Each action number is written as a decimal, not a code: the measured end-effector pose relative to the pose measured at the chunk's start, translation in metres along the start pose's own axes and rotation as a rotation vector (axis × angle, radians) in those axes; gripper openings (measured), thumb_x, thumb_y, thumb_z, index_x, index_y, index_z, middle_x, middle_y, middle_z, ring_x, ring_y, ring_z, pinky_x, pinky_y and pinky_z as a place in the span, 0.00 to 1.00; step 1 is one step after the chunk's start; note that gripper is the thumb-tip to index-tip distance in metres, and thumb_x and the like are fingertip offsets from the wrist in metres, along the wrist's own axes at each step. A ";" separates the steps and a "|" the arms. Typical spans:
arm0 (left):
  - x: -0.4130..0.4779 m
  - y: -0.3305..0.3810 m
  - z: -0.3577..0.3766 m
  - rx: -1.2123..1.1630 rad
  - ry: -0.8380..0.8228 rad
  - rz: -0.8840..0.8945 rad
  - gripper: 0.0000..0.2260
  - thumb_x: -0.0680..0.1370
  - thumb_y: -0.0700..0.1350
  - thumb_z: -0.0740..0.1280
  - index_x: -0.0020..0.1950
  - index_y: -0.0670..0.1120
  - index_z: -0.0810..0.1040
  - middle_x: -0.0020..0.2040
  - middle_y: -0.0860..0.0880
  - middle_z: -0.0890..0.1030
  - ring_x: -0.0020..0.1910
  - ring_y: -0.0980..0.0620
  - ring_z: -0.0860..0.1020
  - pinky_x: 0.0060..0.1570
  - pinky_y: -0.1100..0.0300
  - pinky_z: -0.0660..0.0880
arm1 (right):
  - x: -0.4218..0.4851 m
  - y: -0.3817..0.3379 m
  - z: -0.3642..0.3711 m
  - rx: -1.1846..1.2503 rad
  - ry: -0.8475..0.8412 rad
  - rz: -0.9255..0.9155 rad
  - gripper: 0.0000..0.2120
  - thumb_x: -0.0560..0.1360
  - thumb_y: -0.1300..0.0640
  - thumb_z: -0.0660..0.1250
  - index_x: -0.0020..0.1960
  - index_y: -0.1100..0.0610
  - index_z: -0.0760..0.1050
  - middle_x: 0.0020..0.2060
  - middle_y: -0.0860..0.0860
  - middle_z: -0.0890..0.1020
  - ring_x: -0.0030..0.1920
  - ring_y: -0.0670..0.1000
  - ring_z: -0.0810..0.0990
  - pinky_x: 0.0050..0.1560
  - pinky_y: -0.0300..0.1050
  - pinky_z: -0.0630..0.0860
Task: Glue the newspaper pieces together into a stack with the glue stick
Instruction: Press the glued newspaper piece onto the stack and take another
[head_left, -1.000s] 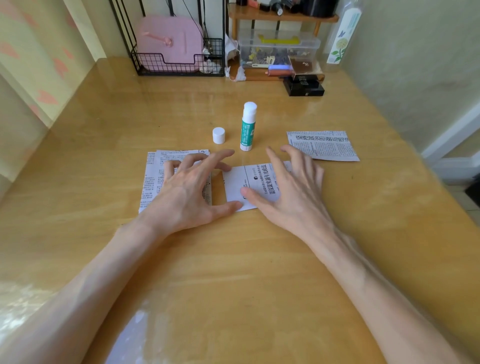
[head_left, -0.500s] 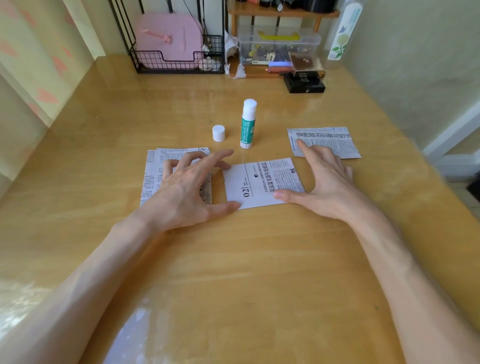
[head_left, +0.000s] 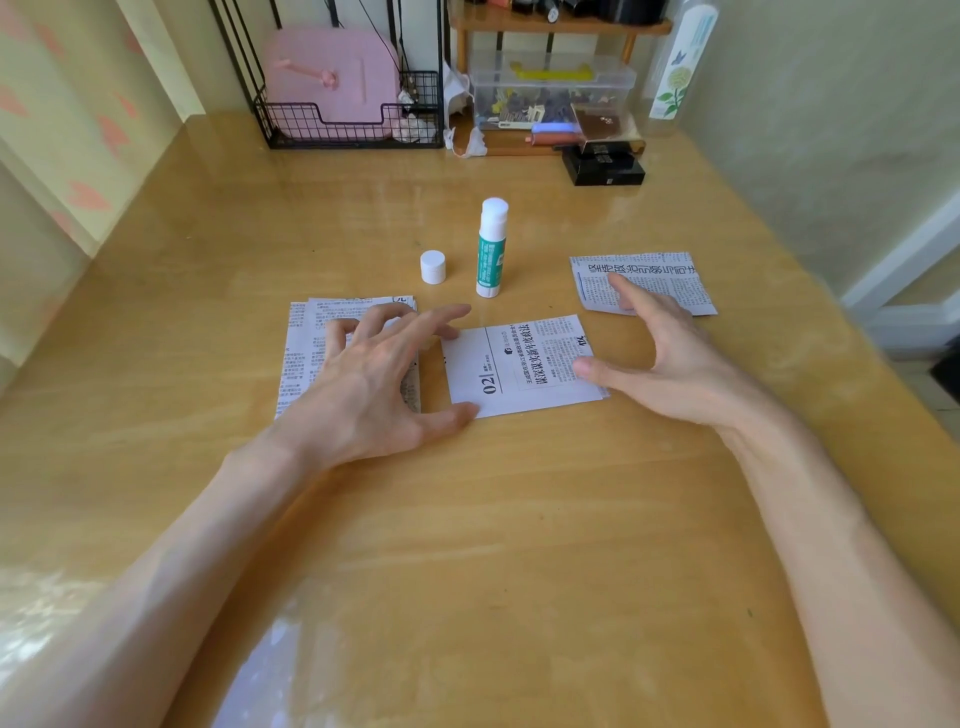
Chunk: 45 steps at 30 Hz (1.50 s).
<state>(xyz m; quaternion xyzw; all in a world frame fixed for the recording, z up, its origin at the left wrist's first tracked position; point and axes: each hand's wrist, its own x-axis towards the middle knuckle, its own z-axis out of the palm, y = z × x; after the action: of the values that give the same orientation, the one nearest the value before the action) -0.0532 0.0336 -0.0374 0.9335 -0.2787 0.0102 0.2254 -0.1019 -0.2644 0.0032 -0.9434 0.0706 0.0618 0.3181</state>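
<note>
Desk (head_left: 467, 519): shiny yellow-brown wood, next to a pale wall.
Back of the desk: a black wire basket (head_left: 291, 122) with a pink case (head_left: 332, 83) in it, a clear box (head_left: 550, 88) of small things and a small black box (head_left: 605, 166).
Glue stick (head_left: 491, 249): stands straight up in the middle, lid off.
Cap (head_left: 432, 267): small and white, just left of the glue stick, not touching it.
Middle paper (head_left: 514, 366): lies flat between the two hands, with "02" printed on it.
Left pile (head_left: 304, 353): a few newspaper pieces lying on each other, just left of the middle paper.
Right paper (head_left: 660, 280): lies flat, away to the right.
Left hand (head_left: 374, 384): grip open, fingers spread. Fingertips rest on the left pile. Thumb touches the near left corner of the middle paper.
Right hand (head_left: 670, 358): grip open, holding nothing. Thumb tip rests on the right edge of the middle paper. First finger reaches onto the right paper.
</note>
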 end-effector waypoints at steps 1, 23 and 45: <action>0.000 0.001 0.001 0.010 0.012 0.003 0.40 0.69 0.75 0.63 0.79 0.65 0.60 0.67 0.67 0.74 0.74 0.55 0.63 0.69 0.49 0.58 | 0.001 -0.003 0.004 -0.011 0.017 0.011 0.52 0.72 0.34 0.75 0.85 0.39 0.49 0.82 0.45 0.58 0.83 0.49 0.53 0.83 0.57 0.50; 0.000 0.005 0.007 0.016 0.070 0.000 0.31 0.72 0.74 0.64 0.73 0.64 0.71 0.60 0.64 0.73 0.73 0.53 0.64 0.66 0.45 0.62 | 0.025 -0.013 0.034 -0.014 0.257 0.020 0.42 0.78 0.44 0.75 0.84 0.50 0.59 0.79 0.52 0.66 0.80 0.54 0.60 0.79 0.54 0.57; -0.003 0.005 0.007 0.145 0.037 0.087 0.28 0.78 0.71 0.57 0.73 0.59 0.72 0.71 0.60 0.70 0.80 0.51 0.58 0.71 0.44 0.56 | 0.026 -0.021 0.042 -0.044 0.248 0.061 0.53 0.71 0.34 0.77 0.85 0.48 0.53 0.79 0.51 0.61 0.81 0.52 0.57 0.79 0.53 0.53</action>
<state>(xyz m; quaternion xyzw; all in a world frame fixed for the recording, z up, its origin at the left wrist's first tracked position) -0.0587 0.0284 -0.0417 0.9341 -0.3131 0.0573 0.1616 -0.0755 -0.2247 -0.0218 -0.9479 0.1367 -0.0440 0.2843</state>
